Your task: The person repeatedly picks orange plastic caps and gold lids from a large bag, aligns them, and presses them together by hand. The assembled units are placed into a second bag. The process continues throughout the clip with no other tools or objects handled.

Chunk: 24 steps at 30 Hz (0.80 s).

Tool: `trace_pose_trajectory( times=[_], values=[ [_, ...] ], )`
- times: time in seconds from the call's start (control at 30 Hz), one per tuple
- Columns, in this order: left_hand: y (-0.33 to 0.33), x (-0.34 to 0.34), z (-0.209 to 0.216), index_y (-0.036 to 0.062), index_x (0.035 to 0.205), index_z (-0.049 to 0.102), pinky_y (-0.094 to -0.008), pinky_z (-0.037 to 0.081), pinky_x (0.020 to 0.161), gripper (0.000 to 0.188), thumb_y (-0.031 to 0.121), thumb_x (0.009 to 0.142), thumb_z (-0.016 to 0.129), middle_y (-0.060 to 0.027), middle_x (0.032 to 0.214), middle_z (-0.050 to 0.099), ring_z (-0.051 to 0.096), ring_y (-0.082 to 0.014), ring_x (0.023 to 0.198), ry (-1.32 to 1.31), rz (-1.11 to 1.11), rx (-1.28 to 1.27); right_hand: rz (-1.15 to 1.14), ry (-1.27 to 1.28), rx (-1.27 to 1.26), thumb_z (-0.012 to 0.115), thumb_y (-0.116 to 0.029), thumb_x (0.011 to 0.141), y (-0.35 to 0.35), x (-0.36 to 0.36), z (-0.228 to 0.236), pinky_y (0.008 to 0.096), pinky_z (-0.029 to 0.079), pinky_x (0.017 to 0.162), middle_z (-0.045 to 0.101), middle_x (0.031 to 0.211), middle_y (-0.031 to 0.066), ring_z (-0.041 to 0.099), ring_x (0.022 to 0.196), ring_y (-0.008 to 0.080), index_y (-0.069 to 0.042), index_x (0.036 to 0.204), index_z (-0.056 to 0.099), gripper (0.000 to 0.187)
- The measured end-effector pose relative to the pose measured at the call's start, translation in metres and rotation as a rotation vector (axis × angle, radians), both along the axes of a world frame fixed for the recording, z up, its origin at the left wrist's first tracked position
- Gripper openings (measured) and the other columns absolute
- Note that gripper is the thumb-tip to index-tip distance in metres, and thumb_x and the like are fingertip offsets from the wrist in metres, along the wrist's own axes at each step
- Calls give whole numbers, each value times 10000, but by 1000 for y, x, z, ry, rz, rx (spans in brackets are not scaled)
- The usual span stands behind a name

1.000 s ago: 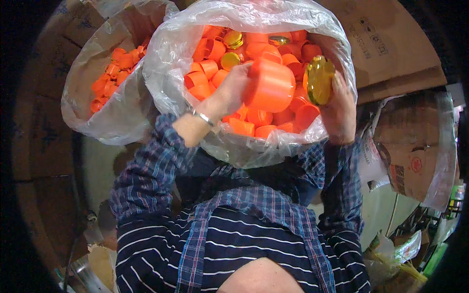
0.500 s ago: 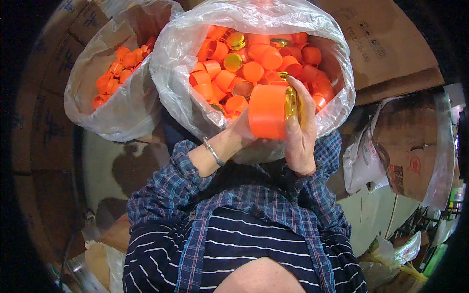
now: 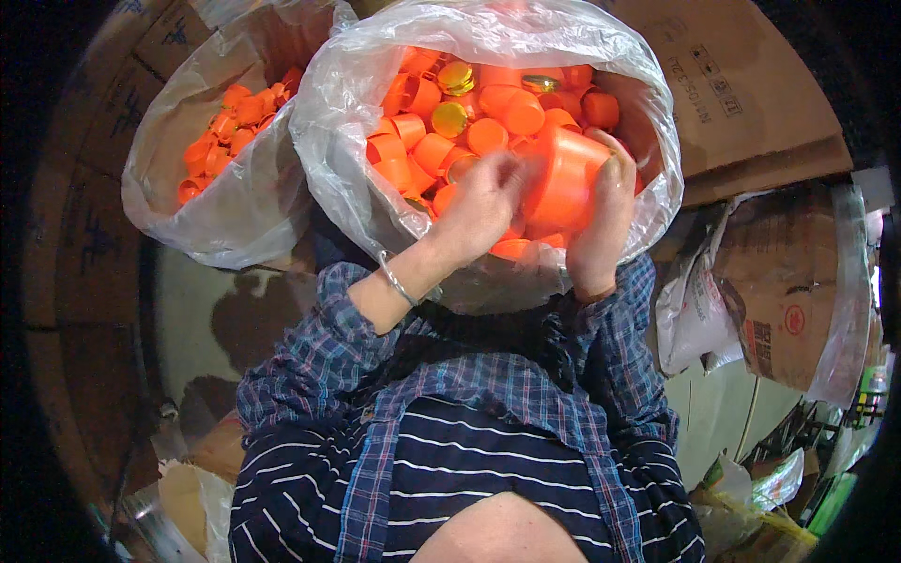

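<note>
My right hand (image 3: 605,220) is closed around a large orange plastic cap (image 3: 563,178), gripping it from the right above the big bag. The cap is tilted, with its smooth side facing me. My left hand (image 3: 488,192), a silver bangle on its wrist, is just left of the cap. Motion smears its fingertips, so I cannot tell whether they touch the cap. Below both hands, a clear plastic bag (image 3: 343,122) stands open, filled with orange caps (image 3: 486,137) and several shiny gold discs (image 3: 450,118).
A second clear bag (image 3: 155,150) with smaller orange pieces (image 3: 223,127) stands at the left. Cardboard boxes (image 3: 741,84) surround the bags at the back and sides. At the right, a white sack (image 3: 694,310) hangs beside another carton (image 3: 788,281).
My left hand has come off the cap and shifted to its left. The cap has moved up and right and tilted; the gold disc at its right side no longer shows.
</note>
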<state>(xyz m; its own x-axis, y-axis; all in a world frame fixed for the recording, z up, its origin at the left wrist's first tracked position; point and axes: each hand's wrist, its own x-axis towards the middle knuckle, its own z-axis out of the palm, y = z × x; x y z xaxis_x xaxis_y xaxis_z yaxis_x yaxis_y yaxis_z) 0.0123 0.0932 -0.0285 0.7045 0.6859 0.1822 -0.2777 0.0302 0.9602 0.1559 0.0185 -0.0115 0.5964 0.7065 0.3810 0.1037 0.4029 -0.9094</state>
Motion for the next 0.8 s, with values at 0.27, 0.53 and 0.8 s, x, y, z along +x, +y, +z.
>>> trace_pose_trajectory(
  times=[0.27, 0.53, 0.8],
  values=[
    [-34, 9, 21, -24, 1238, 544, -334, 532, 878, 516, 348, 930, 725, -153, 1160, 645, 653, -228, 1033, -116, 261, 121, 140, 440, -79, 370, -426, 1081, 6, -28, -13, 349, 486, 1008, 616, 1226, 99, 616, 1107, 199, -49, 1339, 491, 473],
    [5, -9, 21, 16, 1160, 556, -293, 541, 854, 481, 363, 899, 761, -98, 1119, 638, 632, -151, 1024, -62, -76, -183, 137, -67, -302, 410, -261, 1057, -9, -5, 12, 292, 445, 959, 647, 1106, 86, 588, 1061, 155, 30, 1189, 632, 389],
    [-20, -24, 39, 24, 1277, 458, -386, 519, 940, 808, 260, 654, 916, -170, 1165, 599, 630, -278, 1077, 294, 153, 465, 147, -360, -221, 439, -185, 1030, -19, -10, 23, 313, 448, 950, 643, 1141, 140, 609, 1069, 218, 53, 1220, 598, 343]
  ],
)
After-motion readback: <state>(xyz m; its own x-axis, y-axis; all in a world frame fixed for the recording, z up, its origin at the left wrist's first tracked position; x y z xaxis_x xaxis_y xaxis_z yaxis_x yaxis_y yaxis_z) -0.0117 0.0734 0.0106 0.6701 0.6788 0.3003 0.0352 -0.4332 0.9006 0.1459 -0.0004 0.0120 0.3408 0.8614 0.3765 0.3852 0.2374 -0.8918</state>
